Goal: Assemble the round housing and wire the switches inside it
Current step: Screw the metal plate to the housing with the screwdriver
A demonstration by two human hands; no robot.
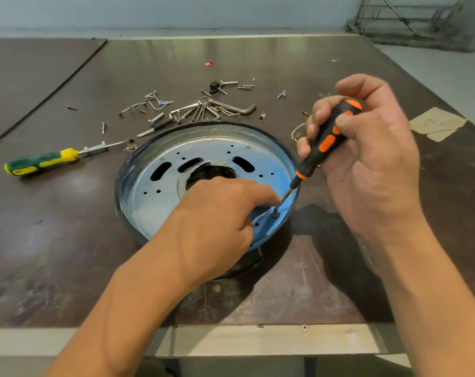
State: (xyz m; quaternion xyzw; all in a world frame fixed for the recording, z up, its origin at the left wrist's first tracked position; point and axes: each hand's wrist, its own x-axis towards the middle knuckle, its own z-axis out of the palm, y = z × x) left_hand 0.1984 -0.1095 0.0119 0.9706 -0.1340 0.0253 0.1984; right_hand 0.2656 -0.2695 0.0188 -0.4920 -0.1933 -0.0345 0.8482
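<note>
The screw (275,213) sits in the housing (154,202), on the flat plate close to the rim, at the side nearest to your right hand (367,159). The housing lies open side up on the tabletop (67,240), in front of you.

Your right hand is closed around the handle of the screwdriver (326,142), fingers and thumb wrapped on it. The tool is tilted: the handle stands outside the rim, up and to the right, and the shaft runs down and left over the rim until the tip meets the screw. For a good drive, I think the shaft should stand more upright above the screw.

Your left hand (220,219) reaches across the middle of the housing, fingers curled, the forefinger just beside the tip. I cannot tell whether it pinches the screw or only touches it.
</note>
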